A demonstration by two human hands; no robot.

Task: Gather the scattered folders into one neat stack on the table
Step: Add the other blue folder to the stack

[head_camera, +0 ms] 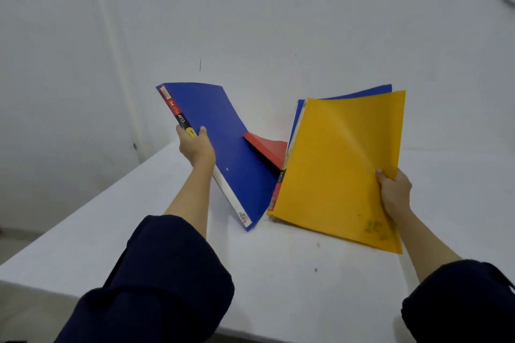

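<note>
Gripping a tilted blue folder by its spine, left hand closed; right hand pinches yellow folder (another blue behind), lower edges near white table; red folder between.

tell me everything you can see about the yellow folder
The yellow folder is a thin, flexible cover, plastic by its sheen, with a printed red-and-black spine strip along its left edge and dark smudges near its lower right corner. It is tilted up off the white table, its lower left corner at or near the surface. The right hand pinches its right edge, bowing the sheet. A second blue folder lies right behind it, showing past its top and left edges.
</note>
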